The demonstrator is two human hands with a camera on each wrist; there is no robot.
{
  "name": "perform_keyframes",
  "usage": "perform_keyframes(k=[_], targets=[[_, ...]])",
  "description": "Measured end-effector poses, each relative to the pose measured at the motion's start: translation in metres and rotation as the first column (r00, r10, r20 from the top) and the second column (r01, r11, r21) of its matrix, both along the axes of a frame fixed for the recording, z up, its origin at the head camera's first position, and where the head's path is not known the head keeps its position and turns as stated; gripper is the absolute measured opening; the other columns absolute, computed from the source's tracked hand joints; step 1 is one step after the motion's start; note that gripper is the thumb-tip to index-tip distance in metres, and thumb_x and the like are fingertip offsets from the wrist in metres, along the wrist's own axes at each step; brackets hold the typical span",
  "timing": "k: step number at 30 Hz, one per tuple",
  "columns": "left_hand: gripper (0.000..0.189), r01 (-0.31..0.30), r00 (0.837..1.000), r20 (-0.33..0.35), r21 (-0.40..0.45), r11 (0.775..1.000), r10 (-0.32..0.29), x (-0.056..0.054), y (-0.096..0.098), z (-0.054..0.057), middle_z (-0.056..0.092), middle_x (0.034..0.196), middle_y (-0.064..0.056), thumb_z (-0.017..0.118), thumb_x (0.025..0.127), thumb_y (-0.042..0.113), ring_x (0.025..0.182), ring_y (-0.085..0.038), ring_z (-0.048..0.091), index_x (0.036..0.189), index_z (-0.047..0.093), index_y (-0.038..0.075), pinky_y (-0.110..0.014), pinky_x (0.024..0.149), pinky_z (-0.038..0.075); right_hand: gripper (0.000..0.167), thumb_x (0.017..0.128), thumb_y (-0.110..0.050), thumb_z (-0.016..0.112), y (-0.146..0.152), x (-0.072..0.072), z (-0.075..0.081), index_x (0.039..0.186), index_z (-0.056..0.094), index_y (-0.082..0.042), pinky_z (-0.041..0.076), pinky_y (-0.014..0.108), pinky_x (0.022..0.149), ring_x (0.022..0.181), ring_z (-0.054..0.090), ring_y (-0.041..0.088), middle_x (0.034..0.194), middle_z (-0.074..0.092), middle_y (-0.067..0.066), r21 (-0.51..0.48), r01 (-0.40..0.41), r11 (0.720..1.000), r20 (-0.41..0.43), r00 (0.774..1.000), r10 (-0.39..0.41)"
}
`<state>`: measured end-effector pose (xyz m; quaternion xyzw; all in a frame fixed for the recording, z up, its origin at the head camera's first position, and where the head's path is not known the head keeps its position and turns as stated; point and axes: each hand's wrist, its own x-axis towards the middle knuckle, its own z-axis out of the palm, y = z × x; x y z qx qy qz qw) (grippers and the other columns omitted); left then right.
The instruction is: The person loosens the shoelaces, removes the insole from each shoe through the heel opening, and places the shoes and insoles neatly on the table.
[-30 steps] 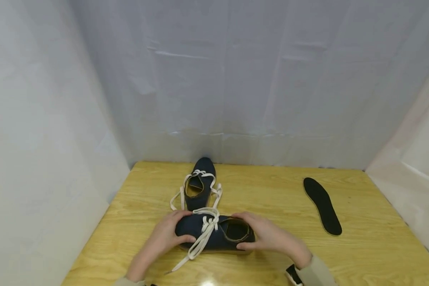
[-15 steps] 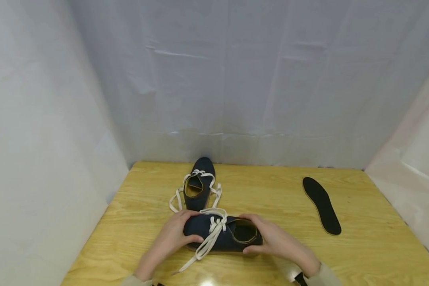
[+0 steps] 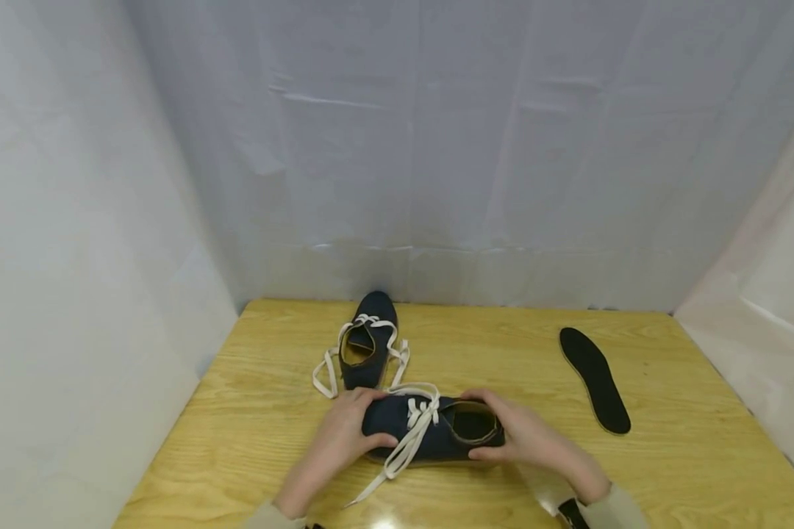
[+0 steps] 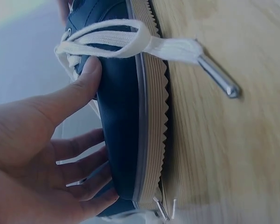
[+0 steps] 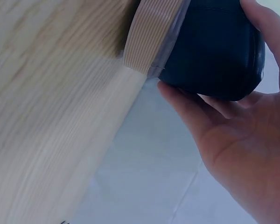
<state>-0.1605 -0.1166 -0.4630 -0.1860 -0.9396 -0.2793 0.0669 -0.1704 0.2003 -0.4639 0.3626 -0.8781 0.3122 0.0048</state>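
A navy shoe [image 3: 442,444] with white laces [image 3: 408,443] lies sideways near the front of the table, toe to the left. My left hand [image 3: 345,433] grips its toe end, thumb on the near side and fingers on the far side. At the heel, my right hand [image 3: 519,437] holds the shoe the same way. The left wrist view shows a ribbed tan sole [image 4: 154,116] and a metal lace tip [image 4: 219,77] over the wood. In the right wrist view the heel [image 5: 212,51] sits between thumb and fingers.
Behind the left hand stands the other navy shoe [image 3: 378,305], toe toward the back, its laces loose. A black insole [image 3: 595,380] lies at the right of the wooden table [image 3: 503,345]. Pale sheeting [image 3: 437,147] encloses the back and sides.
Both hands have shifted to the right, carrying the gripped shoe along. The other shoe and the insole have stayed in place.
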Motion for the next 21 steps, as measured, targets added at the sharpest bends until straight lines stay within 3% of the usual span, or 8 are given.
perform_keyframes(k=[12,21], targets=[[0.068,0.03,1.0,0.009,-0.085,0.996,-0.03,-0.007,0.024,0.001,0.063,0.123,-0.015,0.089,0.076,0.04,0.116,-0.036,0.058,0.127,0.064,0.002,-0.051,0.099,0.049,0.075,0.084,-0.037,0.084,0.022,-0.004,0.004,0.142,0.048,-0.007,0.054,0.047,0.092,0.113,0.065,0.031,0.132,0.062,0.01,0.019,0.017,1.0,0.043,0.999,-0.018],[0.069,0.067,0.997,0.038,-0.091,0.994,-0.064,-0.015,0.038,-0.001,0.063,0.127,-0.017,0.085,0.08,0.043,0.121,-0.037,0.056,0.13,0.062,0.001,-0.05,0.104,0.045,0.075,0.084,-0.038,0.084,0.037,-0.007,0.008,0.142,0.047,-0.009,0.054,0.05,0.089,0.113,0.064,0.034,0.131,0.062,0.013,0.038,0.035,0.999,0.085,0.996,-0.038]])
